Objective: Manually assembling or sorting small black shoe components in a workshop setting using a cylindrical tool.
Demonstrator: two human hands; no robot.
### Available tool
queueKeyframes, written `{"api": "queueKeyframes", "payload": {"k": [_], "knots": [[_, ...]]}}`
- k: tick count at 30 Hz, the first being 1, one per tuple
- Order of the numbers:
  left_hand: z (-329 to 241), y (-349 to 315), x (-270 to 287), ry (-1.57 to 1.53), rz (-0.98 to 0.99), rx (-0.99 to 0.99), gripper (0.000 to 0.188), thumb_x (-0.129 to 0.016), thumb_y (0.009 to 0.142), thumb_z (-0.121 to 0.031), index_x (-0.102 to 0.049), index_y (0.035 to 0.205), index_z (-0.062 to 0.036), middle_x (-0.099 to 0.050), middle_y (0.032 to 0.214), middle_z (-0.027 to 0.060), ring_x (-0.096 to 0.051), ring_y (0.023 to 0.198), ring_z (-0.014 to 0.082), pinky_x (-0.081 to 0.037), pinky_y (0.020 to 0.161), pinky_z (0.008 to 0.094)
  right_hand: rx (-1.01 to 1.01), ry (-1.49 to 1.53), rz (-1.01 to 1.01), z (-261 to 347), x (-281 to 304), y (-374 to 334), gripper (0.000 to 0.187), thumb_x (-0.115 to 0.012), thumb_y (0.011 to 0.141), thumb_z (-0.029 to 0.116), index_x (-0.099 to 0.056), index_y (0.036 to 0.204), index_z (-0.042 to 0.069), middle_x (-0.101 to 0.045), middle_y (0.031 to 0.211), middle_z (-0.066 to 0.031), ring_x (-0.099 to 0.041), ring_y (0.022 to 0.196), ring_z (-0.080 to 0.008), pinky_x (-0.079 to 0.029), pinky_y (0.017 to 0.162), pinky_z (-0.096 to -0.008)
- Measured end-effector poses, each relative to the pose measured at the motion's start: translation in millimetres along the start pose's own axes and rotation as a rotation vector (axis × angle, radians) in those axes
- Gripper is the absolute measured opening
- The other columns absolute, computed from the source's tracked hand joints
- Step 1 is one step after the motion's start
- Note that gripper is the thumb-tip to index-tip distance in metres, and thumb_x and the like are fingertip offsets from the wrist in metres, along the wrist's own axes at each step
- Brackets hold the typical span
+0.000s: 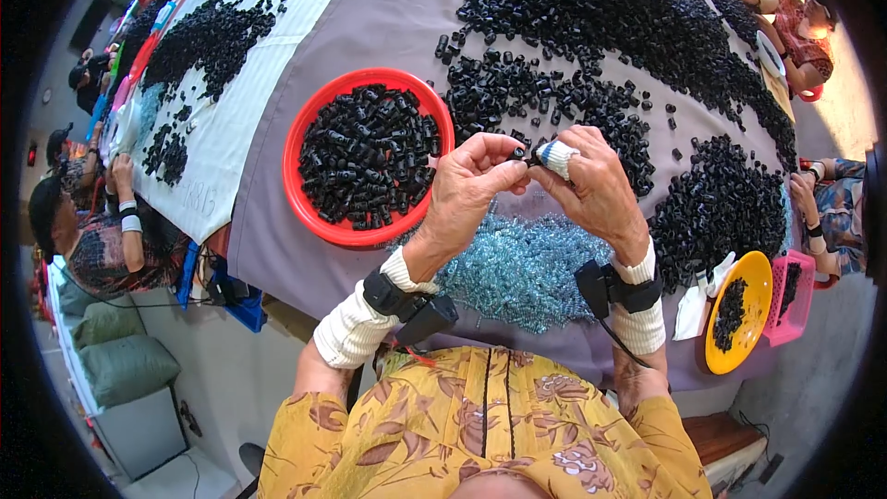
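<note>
Pinched between the thumb and fingers of my left hand (459, 187) is a small black cylindrical part (519, 154). My right hand (602, 189) meets it there, its fingertips closed on a black piece at the same spot. Whether this is one part or two joined ones I cannot tell. A white and blue wrap (557, 158) covers one right finger. Just left of my hands stands a red round tray (293, 171) full of black cylindrical parts. Below my hands lies a heap of small shiny pale blue pieces (522, 273), too fine to name.
Loose black parts (591, 18) spread across the grey tablecloth (323, 42). At the right edge are a yellow plate (762, 305) with black bits and a pink basket (796, 310). Other people work at both sides; one person's hand (122, 176) is at the left table.
</note>
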State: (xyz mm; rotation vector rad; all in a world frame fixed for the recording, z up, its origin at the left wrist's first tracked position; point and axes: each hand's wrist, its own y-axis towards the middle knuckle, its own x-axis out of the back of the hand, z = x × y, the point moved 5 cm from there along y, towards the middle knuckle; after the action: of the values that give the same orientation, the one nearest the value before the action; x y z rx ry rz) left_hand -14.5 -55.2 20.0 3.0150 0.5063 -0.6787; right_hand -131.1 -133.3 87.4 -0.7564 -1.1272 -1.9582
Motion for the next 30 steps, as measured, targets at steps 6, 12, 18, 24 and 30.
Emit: {"api": "queueKeyframes", "payload": {"k": [6, 12, 18, 24, 30], "knots": [[0.4, -1.7, -0.2, -0.004, 0.013, 0.034, 0.024, -0.062, 0.087, -0.008, -0.058, 0.109, 0.0012, -0.066, 0.089, 0.0068, -0.064, 0.079, 0.0118, -0.052, 0.074, 0.0254, -0.027, 0.069, -0.067, -3.1, 2.9, -2.4, 0.011, -0.066, 0.074, 0.010, -0.059, 0.072, 0.002, -0.052, 0.065, -0.0097, -0.053, 0.066, -0.0285, -0.041, 0.069, -0.0372], [1.4, -1.9, -0.2, 0.005, -0.005, 0.047, 0.024, -0.061, 0.088, -0.008, -0.060, 0.109, 0.0025, -0.067, 0.090, 0.0079, -0.064, 0.078, 0.0122, -0.053, 0.074, 0.0258, -0.045, 0.113, -0.160, -3.4, 3.5, -0.5, 0.009, -0.065, 0.076, 0.009, -0.060, 0.073, 0.002, -0.052, 0.063, -0.0086, -0.052, 0.062, -0.0283, -0.041, 0.067, -0.0371], [-0.1, -1.1, 1.6, 0.110, -0.005, 0.004, 0.025, -0.059, 0.089, -0.006, -0.060, 0.112, 0.0038, -0.067, 0.090, 0.0084, -0.064, 0.078, 0.0120, -0.053, 0.072, 0.0247, -0.006, 0.049, -0.113, -4.4, -2.5, 0.6, 0.011, -0.067, 0.076, 0.009, -0.059, 0.072, 0.002, -0.052, 0.065, -0.0088, -0.052, 0.064, -0.0267, -0.040, 0.068, -0.0372], [-3.1, -1.9, 1.3, 0.204, -0.022, -0.006, 0.025, -0.058, 0.089, -0.005, -0.061, 0.112, 0.0033, -0.067, 0.089, 0.0077, -0.064, 0.077, 0.0107, -0.052, 0.071, 0.0235, 0.007, -0.014, -0.070, -0.3, -4.2, 0.6, 0.013, -0.067, 0.076, 0.010, -0.058, 0.071, 0.002, -0.051, 0.064, -0.0085, -0.051, 0.064, -0.0263, -0.040, 0.070, -0.0371], [-6.0, -2.6, 4.0, 0.286, -0.033, -0.023, 0.024, -0.058, 0.088, -0.005, -0.062, 0.109, 0.0036, -0.068, 0.086, 0.0070, -0.063, 0.076, 0.0094, -0.052, 0.069, 0.0221, 0.024, -0.058, 0.010, 1.2, -8.2, 0.8, 0.011, -0.065, 0.078, 0.009, -0.057, 0.076, 0.002, -0.052, 0.069, -0.0089, -0.052, 0.069, -0.0262, -0.040, 0.073, -0.0379]]}}
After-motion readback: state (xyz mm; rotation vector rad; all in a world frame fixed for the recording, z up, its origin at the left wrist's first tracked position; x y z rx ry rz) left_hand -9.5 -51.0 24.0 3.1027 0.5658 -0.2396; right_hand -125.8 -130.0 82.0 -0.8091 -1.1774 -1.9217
